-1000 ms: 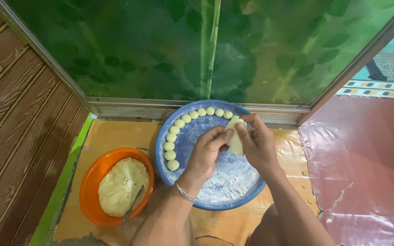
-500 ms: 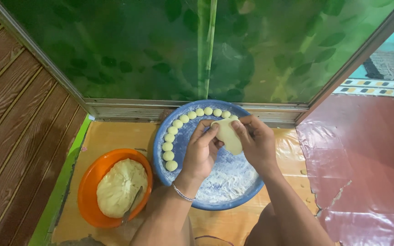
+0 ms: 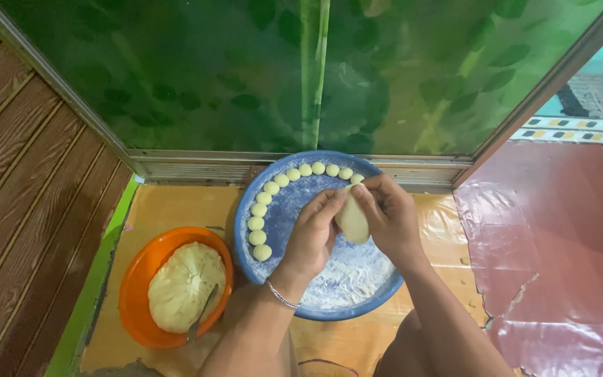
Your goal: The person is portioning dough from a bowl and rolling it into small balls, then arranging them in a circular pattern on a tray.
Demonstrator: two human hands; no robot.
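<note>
Both hands meet over a wide blue plate (image 3: 249, 202) dusted with white flour. Between them is a pale lump of dough (image 3: 352, 222). My left hand (image 3: 313, 234), with a thin bracelet on its wrist, pinches the lump from the left side. My right hand (image 3: 389, 220) cups it from the right. Several small dough balls (image 3: 266, 197) lie in an arc along the plate's far and left rim.
An orange bowl (image 3: 136, 279) to the left holds a big mound of dough (image 3: 184, 285) with a spoon (image 3: 202, 312) stuck in it. A yellow mat (image 3: 169, 208) lies under both. Brown wooden panelling is at left, green frosted glass behind, a red plastic sheet (image 3: 553, 251) at right.
Both hands with the dough lump have stayed over the plate, shifting it slightly and turning it between the fingers. The bowl and plate have not moved.
</note>
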